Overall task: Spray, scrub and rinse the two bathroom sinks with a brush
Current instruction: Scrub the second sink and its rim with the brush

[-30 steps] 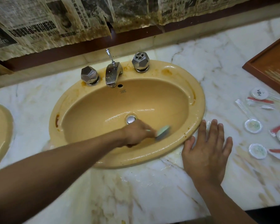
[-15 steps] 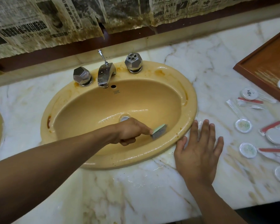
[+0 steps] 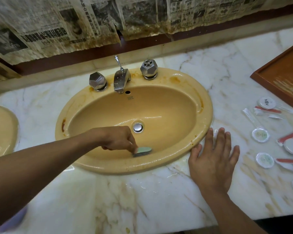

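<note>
A yellow oval sink [image 3: 200,92] is set in the marble counter [image 3: 159,200], wet and stained along its rim. My left hand [image 3: 118,138] reaches into the basin and grips a small brush with a pale green back [image 3: 143,150], bristles pressed on the near wall of the bowl, just below the chrome drain plug [image 3: 138,127]. My right hand [image 3: 213,159] lies flat on the counter with fingers spread, the thumb touching the sink's right rim. A second yellow sink [image 3: 2,130] shows partly at the left edge.
A chrome spout [image 3: 120,81] with two faceted knobs [image 3: 97,81] [image 3: 148,68] stands at the sink's back. Several wrapped toiletries and round lids [image 3: 260,135] lie at the right. A wooden tray [image 3: 281,76] sits at the far right. Stained newspaper [image 3: 91,19] covers the wall.
My left hand has drawn the brush leftward from the basin's right slope to the near wall below the drain. My right hand stays flat on the counter.
</note>
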{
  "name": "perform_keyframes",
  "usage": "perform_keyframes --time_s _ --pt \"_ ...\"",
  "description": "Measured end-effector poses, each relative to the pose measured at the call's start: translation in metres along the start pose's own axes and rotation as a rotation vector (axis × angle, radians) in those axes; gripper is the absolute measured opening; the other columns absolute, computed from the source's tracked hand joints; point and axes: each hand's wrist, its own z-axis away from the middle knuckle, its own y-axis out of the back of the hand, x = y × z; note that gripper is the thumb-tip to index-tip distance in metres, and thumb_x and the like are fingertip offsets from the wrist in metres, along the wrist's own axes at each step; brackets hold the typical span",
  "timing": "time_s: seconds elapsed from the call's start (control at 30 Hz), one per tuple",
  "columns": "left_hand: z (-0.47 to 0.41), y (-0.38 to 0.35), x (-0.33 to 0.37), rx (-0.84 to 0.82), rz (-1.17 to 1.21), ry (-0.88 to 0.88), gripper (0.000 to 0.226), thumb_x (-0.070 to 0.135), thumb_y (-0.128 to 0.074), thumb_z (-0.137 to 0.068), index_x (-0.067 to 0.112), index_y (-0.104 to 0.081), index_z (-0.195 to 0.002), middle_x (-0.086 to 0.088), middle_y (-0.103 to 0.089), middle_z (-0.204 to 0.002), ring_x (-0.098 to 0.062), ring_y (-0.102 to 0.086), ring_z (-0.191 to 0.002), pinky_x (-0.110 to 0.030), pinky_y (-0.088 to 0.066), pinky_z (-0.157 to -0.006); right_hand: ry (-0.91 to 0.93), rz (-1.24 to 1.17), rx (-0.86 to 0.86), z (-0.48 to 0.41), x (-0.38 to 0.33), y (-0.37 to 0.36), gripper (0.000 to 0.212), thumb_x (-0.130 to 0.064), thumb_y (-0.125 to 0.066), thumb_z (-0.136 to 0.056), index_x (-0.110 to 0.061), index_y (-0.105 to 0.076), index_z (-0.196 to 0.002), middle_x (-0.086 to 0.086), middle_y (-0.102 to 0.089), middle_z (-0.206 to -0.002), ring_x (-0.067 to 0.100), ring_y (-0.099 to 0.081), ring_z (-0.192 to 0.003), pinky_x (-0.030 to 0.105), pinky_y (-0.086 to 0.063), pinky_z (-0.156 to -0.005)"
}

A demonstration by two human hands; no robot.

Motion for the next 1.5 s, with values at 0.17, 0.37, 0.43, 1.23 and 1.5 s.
perform_keyframes --time_s 0.17,0.37,0.43,1.23,1.5 --pt "0.026 -0.002 -0.045 0.145 -0.148 0.161 0.022 0.054 -0.071 -0.083 0.043 -0.08 -0.1 0.005 -0.075 -0.11 -0.02 -0.068 -0.096 -0.031 -0.055 -0.082 0.0 -0.035 -0.013 -0.001 0.001 0.001 0.064 -0.036 -0.035 -0.098 -0.008 -0.04 -0.155 0.019 -0.033 -0.162 0.032 -0.024 -0.153 0.058 -0.015 -0.123" --pt "0.05 -0.052 -0.035 0.7 0.311 0.091 0.032 0.033 -0.052 -0.104 0.017 -0.046 -0.131 -0.006 -0.068 -0.094 -0.023 -0.064 -0.084 -0.038 -0.046 -0.071 -0.071 -0.306 -0.006 -0.01 0.007 0.012 0.046 -0.03 -0.051 -0.09 -0.013 -0.067 -0.13 0.017 -0.058 -0.142 0.036 -0.047 -0.134 0.054 -0.029 -0.112" --pt "0.061 -0.066 -0.019 0.814 0.434 -0.061 0.032 0.026 -0.05 -0.105 0.018 -0.033 -0.131 -0.004 -0.063 -0.086 -0.017 -0.061 -0.075 -0.039 -0.042 -0.066 -0.099 -0.463 -0.002 -0.018 -0.012 0.033 0.026 -0.019 -0.059 -0.093 -0.016 -0.075 -0.113 0.012 -0.067 -0.119 0.037 -0.053 -0.113 0.051 -0.039 -0.098" --pt "0.089 -0.076 -0.171 0.954 0.53 0.536 0.059 0.051 -0.051 -0.1 0.027 -0.042 -0.153 -0.01 -0.031 -0.164 -0.035 -0.03 -0.148 -0.06 -0.026 -0.115 0.413 -0.404 -0.514 -0.157 -0.212 0.126 0.028 -0.031 -0.052 -0.105 -0.009 -0.07 -0.107 0.01 -0.067 -0.094 0.027 -0.061 -0.084 0.034 -0.051 -0.072" --pt "0.055 -0.103 -0.177 1.019 0.445 0.601 0.059 0.06 -0.008 -0.102 0.05 -0.013 -0.16 0.008 0.002 -0.172 -0.014 0.006 -0.158 -0.065 0.001 -0.12 0.71 0.035 -0.439 -0.209 -0.251 0.098 0.034 -0.034 -0.049 -0.103 -0.019 -0.066 -0.077 0.001 -0.068 -0.087 0.027 -0.059 -0.084 0.036 -0.045 -0.065"
